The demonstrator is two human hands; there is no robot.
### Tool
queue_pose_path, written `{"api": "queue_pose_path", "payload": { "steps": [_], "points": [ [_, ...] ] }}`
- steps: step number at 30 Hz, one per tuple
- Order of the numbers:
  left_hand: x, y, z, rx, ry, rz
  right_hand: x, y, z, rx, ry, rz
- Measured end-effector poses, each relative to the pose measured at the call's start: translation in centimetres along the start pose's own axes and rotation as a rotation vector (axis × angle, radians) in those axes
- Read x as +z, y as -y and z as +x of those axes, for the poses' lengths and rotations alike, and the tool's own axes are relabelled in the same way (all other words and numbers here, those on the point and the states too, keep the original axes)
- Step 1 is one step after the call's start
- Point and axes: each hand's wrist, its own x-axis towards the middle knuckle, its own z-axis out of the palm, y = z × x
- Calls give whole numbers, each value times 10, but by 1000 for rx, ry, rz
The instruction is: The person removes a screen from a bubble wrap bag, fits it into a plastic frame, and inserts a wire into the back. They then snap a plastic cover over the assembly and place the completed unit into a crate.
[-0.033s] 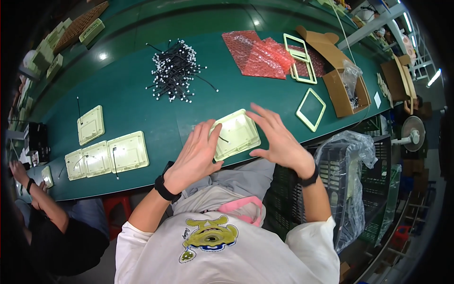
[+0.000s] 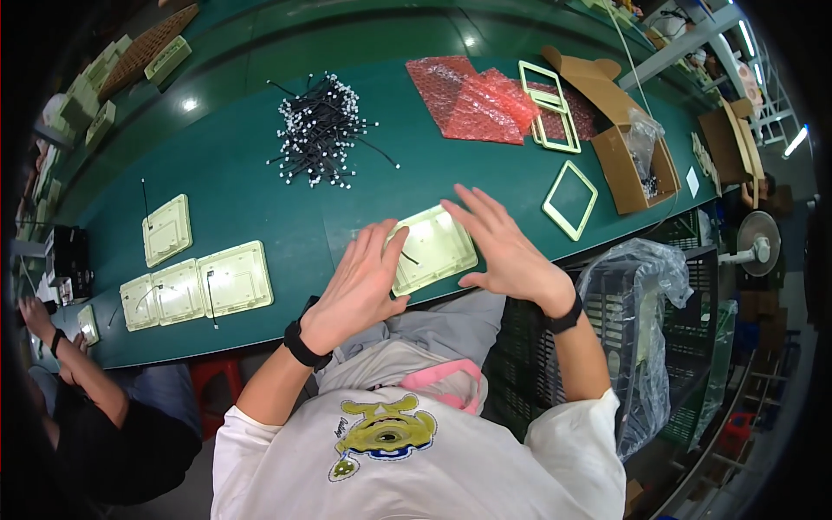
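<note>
A pale cream-green plastic panel (image 2: 440, 247) with a raised rim lies on the bench in front of me, and a short black cable (image 2: 410, 257) shows inside it by my left fingers. My left hand (image 2: 360, 269) covers the panel's left edge, its fingers stretched forward and the thumb apart; any contact beneath it is hidden. At the right edge is my right hand (image 2: 507, 251), fingers spread, the index fingertip over the panel's far right corner. Nothing shows in its grasp.
Several similar panels (image 2: 234, 277) with cables lie at left. A heap of black cables (image 2: 321, 130) sits farther back. Red bubble wrap (image 2: 472, 100), pale frames (image 2: 570, 199) and an open cardboard box (image 2: 637, 169) stand at right. A co-worker's arm (image 2: 91, 373) is at far left.
My right hand has shifted slightly away from me and to the left, its index fingertip now over the panel's far corner. My left hand and the panel look unmoved.
</note>
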Motion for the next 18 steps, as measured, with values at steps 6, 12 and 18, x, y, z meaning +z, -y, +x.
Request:
{"api": "queue_pose_path", "payload": {
  "steps": [6, 12, 18],
  "points": [
    [0, 0, 13, 49, -23, -20, 2, -16, 16, -128, 312, 35],
    [-3, 1, 17, 46, -10, -74, -1, -27, 17, -184, 269, 56],
    [2, 1, 21, 29, -12, -109, -5, -30, 23, -186, 302, 40]
  ]
}}
